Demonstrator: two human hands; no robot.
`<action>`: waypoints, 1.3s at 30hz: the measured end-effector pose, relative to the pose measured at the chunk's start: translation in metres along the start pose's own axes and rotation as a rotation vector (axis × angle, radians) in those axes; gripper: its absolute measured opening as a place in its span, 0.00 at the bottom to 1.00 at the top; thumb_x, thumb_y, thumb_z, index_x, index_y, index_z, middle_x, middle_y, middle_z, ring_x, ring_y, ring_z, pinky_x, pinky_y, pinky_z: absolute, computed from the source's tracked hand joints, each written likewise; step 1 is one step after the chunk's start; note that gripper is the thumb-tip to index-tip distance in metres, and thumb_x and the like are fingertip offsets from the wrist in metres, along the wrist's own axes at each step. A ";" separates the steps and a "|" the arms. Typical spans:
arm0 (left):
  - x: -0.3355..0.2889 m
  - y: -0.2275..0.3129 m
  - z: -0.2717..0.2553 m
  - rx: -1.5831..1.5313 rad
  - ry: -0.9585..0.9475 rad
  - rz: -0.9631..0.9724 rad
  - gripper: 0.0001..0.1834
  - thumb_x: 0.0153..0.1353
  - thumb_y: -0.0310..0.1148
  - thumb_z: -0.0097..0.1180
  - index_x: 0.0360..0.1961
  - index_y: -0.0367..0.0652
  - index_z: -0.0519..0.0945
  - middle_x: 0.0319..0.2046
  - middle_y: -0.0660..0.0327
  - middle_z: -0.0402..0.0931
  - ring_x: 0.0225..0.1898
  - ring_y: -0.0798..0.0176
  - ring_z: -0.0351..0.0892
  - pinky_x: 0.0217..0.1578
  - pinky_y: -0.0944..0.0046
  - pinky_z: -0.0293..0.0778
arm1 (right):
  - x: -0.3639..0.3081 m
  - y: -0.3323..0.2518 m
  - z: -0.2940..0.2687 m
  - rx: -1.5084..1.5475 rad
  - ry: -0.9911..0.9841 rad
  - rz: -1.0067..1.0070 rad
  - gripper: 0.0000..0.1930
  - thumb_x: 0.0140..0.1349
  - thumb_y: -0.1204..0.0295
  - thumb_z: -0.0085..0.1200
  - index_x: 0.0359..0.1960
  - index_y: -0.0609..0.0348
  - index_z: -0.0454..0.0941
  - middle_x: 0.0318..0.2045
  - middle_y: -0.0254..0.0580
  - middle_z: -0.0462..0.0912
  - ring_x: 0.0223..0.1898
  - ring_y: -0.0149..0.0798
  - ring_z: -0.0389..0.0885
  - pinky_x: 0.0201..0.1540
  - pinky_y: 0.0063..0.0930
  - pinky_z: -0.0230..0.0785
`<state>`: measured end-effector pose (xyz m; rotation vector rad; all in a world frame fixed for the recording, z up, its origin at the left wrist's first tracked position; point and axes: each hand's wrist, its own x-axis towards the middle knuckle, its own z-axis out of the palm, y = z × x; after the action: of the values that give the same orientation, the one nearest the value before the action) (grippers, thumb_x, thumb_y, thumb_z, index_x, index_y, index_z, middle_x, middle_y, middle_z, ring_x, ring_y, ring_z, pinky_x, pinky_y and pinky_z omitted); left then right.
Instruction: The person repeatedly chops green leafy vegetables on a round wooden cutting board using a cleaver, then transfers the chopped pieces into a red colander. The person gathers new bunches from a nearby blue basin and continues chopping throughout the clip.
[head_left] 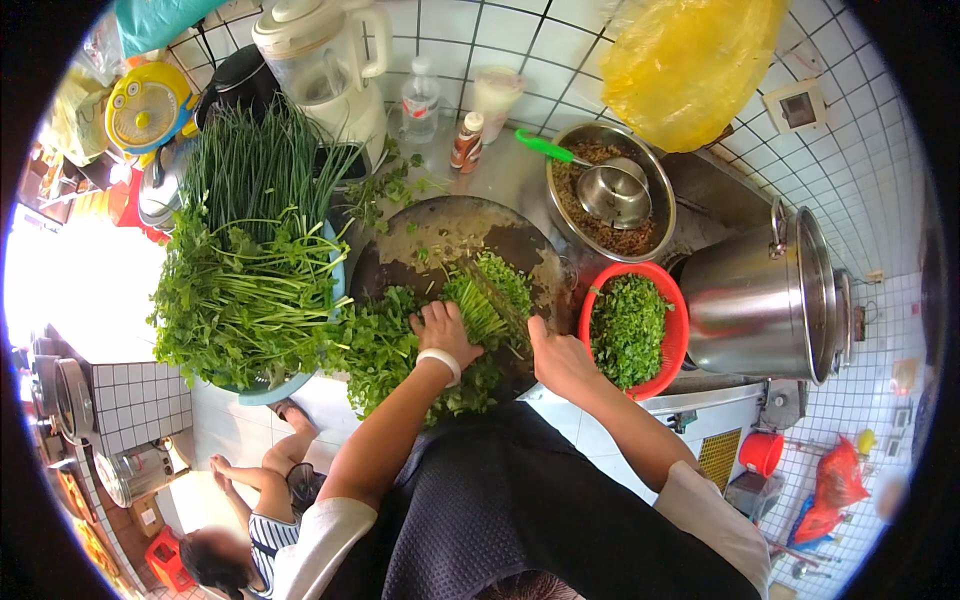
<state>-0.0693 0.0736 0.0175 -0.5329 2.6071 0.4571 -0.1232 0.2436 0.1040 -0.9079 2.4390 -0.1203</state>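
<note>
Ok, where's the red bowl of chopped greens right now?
The red bowl sits at centre-right, just right of the right hand, between the round chopping board and the steel pot.

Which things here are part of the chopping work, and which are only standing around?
In use:
left hand pressing the herbs
right hand with the knife
round board
red bowl of chopped greens

Lying about:
blender
steel pot
water bottle
yellow bag

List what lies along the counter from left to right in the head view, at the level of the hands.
Blue basin heaped with leafy herbs → left hand pressing a herb bunch → right hand with the knife → red bowl of chopped greens → steel stockpot.
</note>
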 end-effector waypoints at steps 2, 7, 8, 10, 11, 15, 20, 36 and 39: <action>0.000 -0.001 0.003 0.012 0.016 0.012 0.47 0.40 0.54 0.68 0.54 0.35 0.63 0.52 0.50 0.63 0.60 0.48 0.59 0.61 0.39 0.52 | -0.001 -0.004 -0.001 -0.003 0.005 -0.039 0.13 0.52 0.81 0.45 0.39 0.66 0.58 0.20 0.61 0.77 0.24 0.61 0.78 0.26 0.51 0.71; -0.004 0.003 0.002 0.015 0.029 0.025 0.47 0.40 0.55 0.68 0.54 0.35 0.63 0.52 0.50 0.63 0.59 0.47 0.59 0.60 0.40 0.52 | 0.037 0.002 0.068 0.038 0.184 -0.023 0.12 0.53 0.80 0.46 0.38 0.64 0.58 0.18 0.62 0.76 0.22 0.63 0.77 0.24 0.53 0.69; -0.003 0.001 0.002 0.004 0.020 0.018 0.47 0.40 0.55 0.68 0.54 0.35 0.63 0.51 0.50 0.63 0.59 0.47 0.59 0.60 0.40 0.52 | 0.037 0.003 0.065 0.052 0.173 -0.011 0.13 0.53 0.80 0.45 0.39 0.65 0.58 0.19 0.61 0.77 0.23 0.62 0.78 0.24 0.52 0.69; -0.002 -0.003 0.004 0.023 0.021 0.017 0.48 0.40 0.55 0.68 0.54 0.35 0.62 0.51 0.50 0.62 0.58 0.48 0.59 0.60 0.39 0.52 | 0.031 0.011 0.053 0.080 0.150 0.016 0.14 0.53 0.80 0.45 0.41 0.65 0.58 0.20 0.60 0.77 0.23 0.61 0.79 0.26 0.51 0.71; 0.001 -0.002 0.001 0.014 0.033 0.023 0.48 0.40 0.55 0.68 0.54 0.35 0.62 0.52 0.50 0.62 0.58 0.48 0.59 0.60 0.39 0.52 | 0.022 0.015 0.045 0.105 0.182 -0.003 0.14 0.53 0.80 0.44 0.42 0.65 0.58 0.21 0.60 0.78 0.24 0.61 0.79 0.27 0.52 0.71; 0.000 -0.002 0.003 0.011 0.011 0.016 0.48 0.40 0.55 0.68 0.54 0.34 0.62 0.52 0.50 0.62 0.59 0.48 0.58 0.60 0.39 0.51 | -0.001 -0.006 0.003 -0.009 -0.031 -0.014 0.14 0.53 0.80 0.44 0.41 0.64 0.58 0.22 0.61 0.78 0.26 0.60 0.80 0.28 0.52 0.71; 0.000 0.001 0.010 0.007 0.071 0.043 0.46 0.41 0.55 0.67 0.53 0.34 0.63 0.51 0.50 0.62 0.59 0.47 0.58 0.60 0.40 0.52 | 0.030 -0.004 0.058 0.014 0.107 -0.056 0.13 0.53 0.81 0.44 0.39 0.64 0.58 0.18 0.60 0.76 0.23 0.62 0.77 0.25 0.53 0.69; 0.053 -0.060 -0.051 0.081 -0.182 0.433 0.65 0.41 0.77 0.48 0.65 0.29 0.50 0.67 0.42 0.47 0.70 0.46 0.40 0.67 0.45 0.42 | -0.100 0.047 0.028 -0.149 -0.126 0.090 0.17 0.55 0.79 0.41 0.48 0.62 0.63 0.23 0.54 0.79 0.24 0.56 0.80 0.25 0.48 0.71; 0.016 -0.051 -0.051 0.201 -0.254 0.340 0.67 0.42 0.77 0.47 0.65 0.27 0.48 0.67 0.41 0.47 0.70 0.46 0.41 0.66 0.41 0.40 | -0.104 0.034 0.044 -0.102 -0.130 -0.034 0.15 0.56 0.78 0.42 0.47 0.63 0.62 0.25 0.53 0.79 0.25 0.55 0.80 0.24 0.47 0.71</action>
<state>-0.0777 0.0041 0.0415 0.0366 2.4607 0.3362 -0.0550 0.3398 0.1043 -0.9710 2.3271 0.0494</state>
